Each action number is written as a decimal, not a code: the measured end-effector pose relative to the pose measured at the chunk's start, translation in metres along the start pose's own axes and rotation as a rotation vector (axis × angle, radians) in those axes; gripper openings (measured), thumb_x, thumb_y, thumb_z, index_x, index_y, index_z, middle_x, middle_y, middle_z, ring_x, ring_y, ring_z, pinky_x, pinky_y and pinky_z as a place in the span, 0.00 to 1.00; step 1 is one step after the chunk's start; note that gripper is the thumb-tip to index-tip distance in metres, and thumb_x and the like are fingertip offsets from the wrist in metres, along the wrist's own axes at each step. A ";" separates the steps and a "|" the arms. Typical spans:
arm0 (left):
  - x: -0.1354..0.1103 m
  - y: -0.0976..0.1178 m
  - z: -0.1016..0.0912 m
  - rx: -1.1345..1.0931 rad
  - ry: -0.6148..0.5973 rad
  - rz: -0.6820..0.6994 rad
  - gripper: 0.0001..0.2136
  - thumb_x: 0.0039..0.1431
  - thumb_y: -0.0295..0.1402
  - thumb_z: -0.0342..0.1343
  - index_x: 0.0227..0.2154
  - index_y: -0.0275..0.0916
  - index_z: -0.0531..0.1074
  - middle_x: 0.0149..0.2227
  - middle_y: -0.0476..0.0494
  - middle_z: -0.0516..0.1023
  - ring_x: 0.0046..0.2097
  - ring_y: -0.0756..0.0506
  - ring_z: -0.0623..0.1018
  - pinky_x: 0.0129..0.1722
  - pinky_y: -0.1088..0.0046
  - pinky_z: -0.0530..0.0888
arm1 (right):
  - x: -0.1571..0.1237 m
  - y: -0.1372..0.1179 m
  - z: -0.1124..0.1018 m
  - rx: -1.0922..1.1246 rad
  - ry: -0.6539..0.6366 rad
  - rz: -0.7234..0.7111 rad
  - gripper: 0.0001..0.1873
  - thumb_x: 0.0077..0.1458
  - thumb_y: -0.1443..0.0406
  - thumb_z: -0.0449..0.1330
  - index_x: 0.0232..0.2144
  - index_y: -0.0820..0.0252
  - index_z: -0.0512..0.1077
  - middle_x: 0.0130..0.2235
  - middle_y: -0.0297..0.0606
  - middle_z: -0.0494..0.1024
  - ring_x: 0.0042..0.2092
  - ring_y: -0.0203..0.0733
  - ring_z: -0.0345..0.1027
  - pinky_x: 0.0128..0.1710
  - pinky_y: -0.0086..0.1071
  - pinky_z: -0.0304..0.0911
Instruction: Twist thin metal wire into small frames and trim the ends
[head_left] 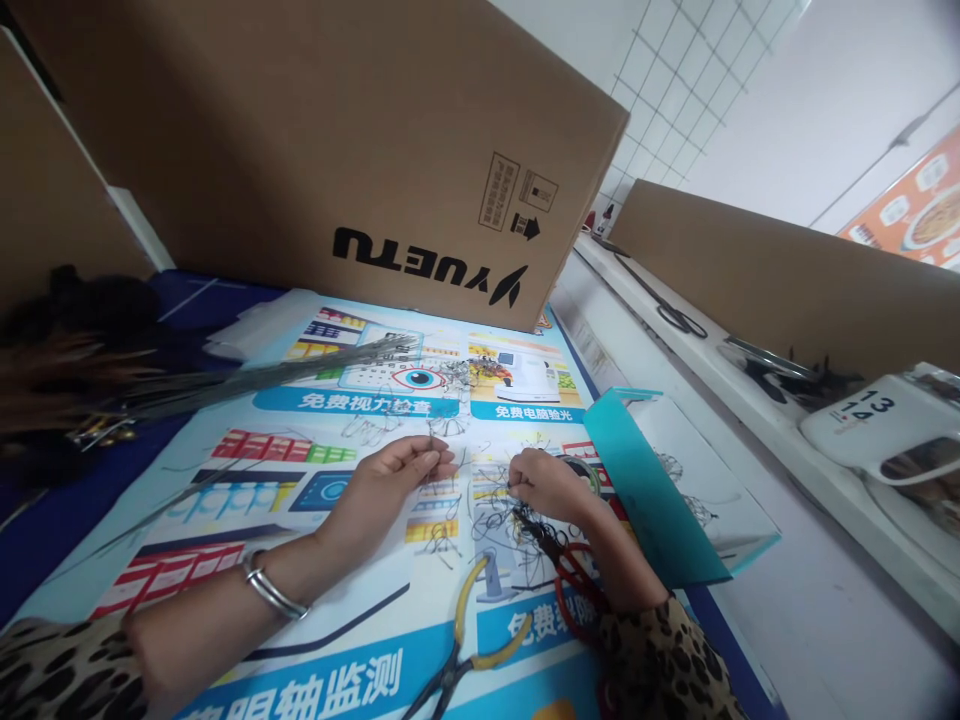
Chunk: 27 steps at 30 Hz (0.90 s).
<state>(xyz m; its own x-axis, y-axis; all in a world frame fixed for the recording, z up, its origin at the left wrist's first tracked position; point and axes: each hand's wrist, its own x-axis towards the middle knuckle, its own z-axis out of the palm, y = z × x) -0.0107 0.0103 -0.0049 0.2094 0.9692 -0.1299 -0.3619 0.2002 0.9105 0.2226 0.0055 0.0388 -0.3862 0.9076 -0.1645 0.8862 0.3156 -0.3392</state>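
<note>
My left hand is closed in a pinch over the printed sheet, with a thin dark wire showing at its fingertips. To its right, my right hand is also closed, its fingers curled in; whatever it holds is too small or hidden. Bent wire pieces lie loose between and below the hands, and more wire shapes lie beyond them. Beneath my right hand and forearm are red-handled scissors. Pliers with yellow handles lie nearer to me, touched by neither hand.
A bundle of straight wires lies at left beside dark material. A large cardboard box stands behind. At right, a teal-sided box holds wire pieces; a white mug stands on the ledge.
</note>
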 end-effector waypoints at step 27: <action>0.003 -0.005 -0.003 0.003 -0.021 -0.030 0.15 0.48 0.40 0.60 0.37 0.39 0.72 0.38 0.42 0.78 0.40 0.45 0.77 0.45 0.69 0.71 | -0.007 0.020 -0.017 0.892 0.094 0.174 0.09 0.45 0.64 0.59 0.30 0.63 0.69 0.25 0.35 0.76 0.22 0.30 0.62 0.21 0.24 0.55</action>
<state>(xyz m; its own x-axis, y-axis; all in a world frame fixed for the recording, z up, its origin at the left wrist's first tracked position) -0.0108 0.0124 -0.0108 0.2391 0.9595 -0.1488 -0.3523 0.2285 0.9076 0.2472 0.0101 0.0492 -0.2089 0.9535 -0.2173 0.3885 -0.1230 -0.9132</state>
